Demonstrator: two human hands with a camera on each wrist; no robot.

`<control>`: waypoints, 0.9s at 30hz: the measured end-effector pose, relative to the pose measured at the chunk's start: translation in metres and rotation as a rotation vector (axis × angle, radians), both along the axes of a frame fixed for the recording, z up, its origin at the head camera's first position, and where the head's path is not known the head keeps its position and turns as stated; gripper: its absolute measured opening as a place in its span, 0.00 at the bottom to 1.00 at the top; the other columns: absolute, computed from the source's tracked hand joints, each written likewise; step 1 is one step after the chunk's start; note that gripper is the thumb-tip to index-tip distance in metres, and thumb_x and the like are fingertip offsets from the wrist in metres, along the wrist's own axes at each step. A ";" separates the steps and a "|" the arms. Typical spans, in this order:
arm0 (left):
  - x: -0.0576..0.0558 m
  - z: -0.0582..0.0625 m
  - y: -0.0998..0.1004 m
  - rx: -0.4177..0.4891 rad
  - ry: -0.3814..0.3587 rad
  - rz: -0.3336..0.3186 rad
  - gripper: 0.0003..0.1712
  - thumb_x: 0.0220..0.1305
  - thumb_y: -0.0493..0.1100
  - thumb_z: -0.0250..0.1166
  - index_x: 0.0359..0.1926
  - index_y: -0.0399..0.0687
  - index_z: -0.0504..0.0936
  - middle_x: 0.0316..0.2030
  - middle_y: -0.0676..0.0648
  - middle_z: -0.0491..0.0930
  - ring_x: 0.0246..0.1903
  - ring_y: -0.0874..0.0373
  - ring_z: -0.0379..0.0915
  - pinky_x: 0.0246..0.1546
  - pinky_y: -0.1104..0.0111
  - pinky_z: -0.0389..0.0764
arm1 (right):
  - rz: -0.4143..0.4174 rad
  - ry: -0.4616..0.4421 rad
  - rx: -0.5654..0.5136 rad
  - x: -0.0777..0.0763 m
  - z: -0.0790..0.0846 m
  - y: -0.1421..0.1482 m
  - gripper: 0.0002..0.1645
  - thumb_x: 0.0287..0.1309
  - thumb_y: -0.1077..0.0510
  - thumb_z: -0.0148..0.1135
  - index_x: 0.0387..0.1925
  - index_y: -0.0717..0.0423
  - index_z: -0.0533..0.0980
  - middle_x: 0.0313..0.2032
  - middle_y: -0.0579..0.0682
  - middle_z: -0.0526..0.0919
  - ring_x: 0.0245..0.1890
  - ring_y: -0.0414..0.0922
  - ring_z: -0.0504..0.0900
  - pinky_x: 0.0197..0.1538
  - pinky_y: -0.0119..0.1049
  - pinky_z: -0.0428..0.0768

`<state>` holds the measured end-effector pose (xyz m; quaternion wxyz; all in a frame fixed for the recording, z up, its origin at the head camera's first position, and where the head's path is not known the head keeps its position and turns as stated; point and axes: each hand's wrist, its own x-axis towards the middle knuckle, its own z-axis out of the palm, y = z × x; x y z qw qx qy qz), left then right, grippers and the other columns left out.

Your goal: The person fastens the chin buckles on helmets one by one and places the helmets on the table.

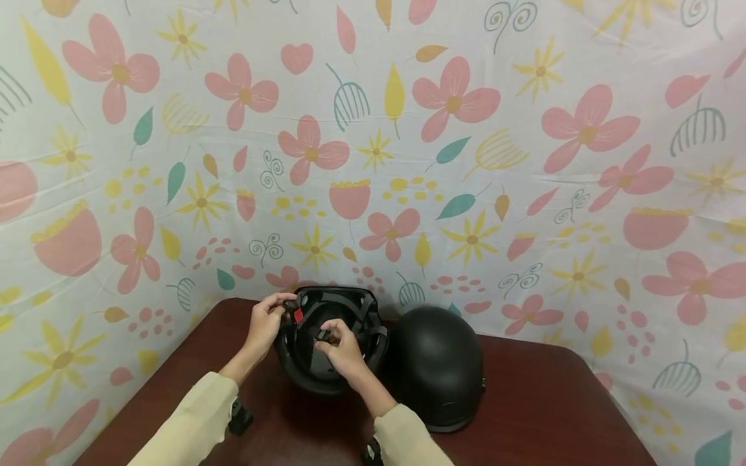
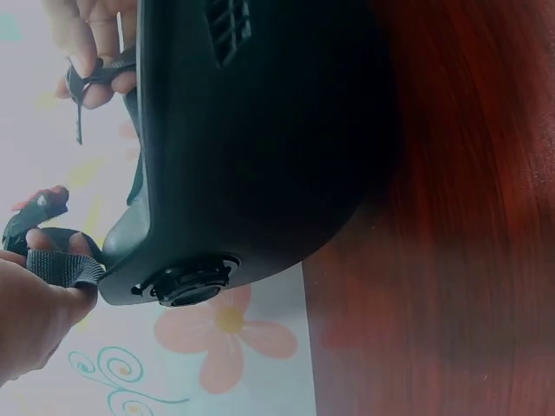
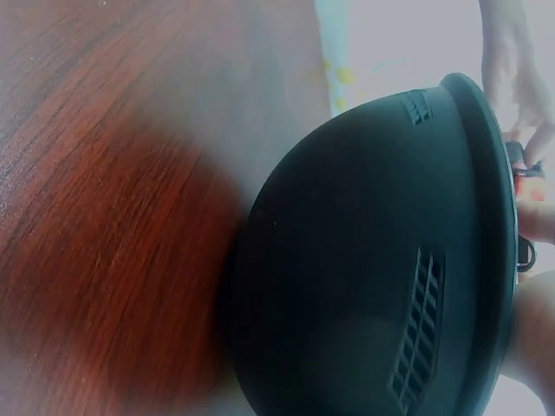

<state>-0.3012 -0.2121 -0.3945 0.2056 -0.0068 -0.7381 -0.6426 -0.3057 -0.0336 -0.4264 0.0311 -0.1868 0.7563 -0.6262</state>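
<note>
A black helmet (image 1: 332, 382) lies upside down on the table with its padded inside and straps facing up. At its left rim my left hand (image 1: 268, 323) grips a strap; in the left wrist view the woven black webbing (image 2: 61, 267) runs through its fingers. A black and red buckle part (image 1: 298, 315) sits beside those fingers. Over the helmet's opening, my right hand (image 1: 342, 349) pinches a small black buckle end (image 1: 324, 334) between thumb and fingers. The two buckle parts are apart. Vent slots (image 3: 418, 329) mark the shell in the right wrist view.
Close to the right stands a second black helmet (image 1: 437, 369), dome up. Both are on a dark red-brown wooden table (image 1: 542, 401). Behind it hangs a floral-patterned cloth (image 1: 373, 162). A round black fitting (image 2: 192, 284) is fixed to the first helmet's side.
</note>
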 end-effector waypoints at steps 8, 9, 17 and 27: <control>0.002 -0.002 -0.001 -0.001 -0.048 -0.008 0.17 0.69 0.28 0.47 0.52 0.32 0.79 0.47 0.38 0.78 0.27 0.62 0.64 0.30 0.71 0.66 | 0.028 -0.026 -0.012 -0.001 0.006 0.000 0.17 0.59 0.63 0.63 0.50 0.59 0.71 0.34 0.51 0.80 0.32 0.40 0.70 0.38 0.33 0.69; 0.002 -0.003 -0.001 0.005 -0.051 -0.009 0.17 0.69 0.28 0.47 0.52 0.32 0.79 0.47 0.39 0.78 0.30 0.63 0.66 0.32 0.71 0.68 | 0.033 -0.034 -0.011 0.001 0.009 0.000 0.17 0.59 0.64 0.63 0.50 0.60 0.71 0.34 0.51 0.80 0.32 0.41 0.70 0.38 0.34 0.69; 0.004 -0.007 0.005 0.045 -0.077 -0.033 0.15 0.69 0.29 0.51 0.51 0.32 0.79 0.49 0.41 0.79 0.43 0.66 0.73 0.46 0.68 0.77 | 0.071 -0.083 -0.062 0.005 0.007 -0.003 0.14 0.59 0.68 0.61 0.46 0.61 0.69 0.45 0.63 0.83 0.39 0.40 0.78 0.43 0.35 0.74; 0.009 -0.011 0.000 0.115 -0.071 -0.149 0.13 0.69 0.35 0.55 0.49 0.31 0.78 0.44 0.51 0.79 0.36 0.65 0.73 0.41 0.69 0.76 | 0.069 -0.140 -0.137 0.003 0.005 -0.003 0.14 0.57 0.67 0.61 0.43 0.56 0.69 0.44 0.57 0.84 0.37 0.40 0.80 0.43 0.34 0.77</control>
